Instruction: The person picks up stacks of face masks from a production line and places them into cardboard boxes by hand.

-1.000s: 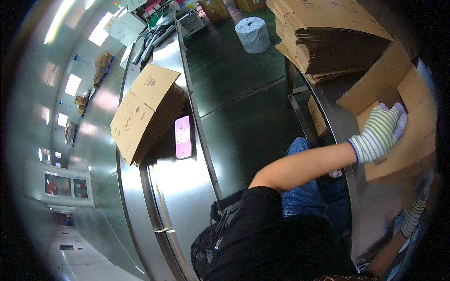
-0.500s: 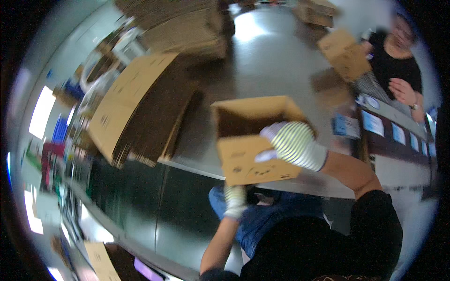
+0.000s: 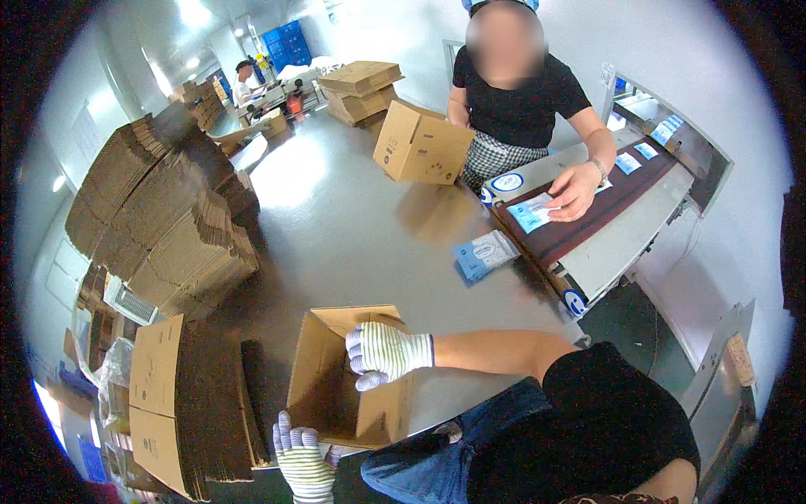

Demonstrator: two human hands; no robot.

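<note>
One open carton [image 3: 332,407] sits at the near edge of the metal surface [image 3: 336,244], close in front of the worker I'm watching, its mouth facing up and its longer side seeming to run away from the body. What matters most is corner against mouth. The gloved left grip [image 3: 304,464] is at the carton's near left corner, fingers parted and thumb set off toward the near wall; whether it truly pinches the cardboard I cannot tell. The right grip [image 3: 386,351] reaches across the right wall and over the opening, fingers loosely curled, and I can't make out whether it has hold of anything. So the carton lies ahead and to the right of the left grip, while most of it spreads leftward and nearer the worker from the right one; both are close to it. Just left stands a stack of flattened cartons [image 3: 157,407]; well apart, across the surface, lie blue packets [image 3: 485,254].
</note>
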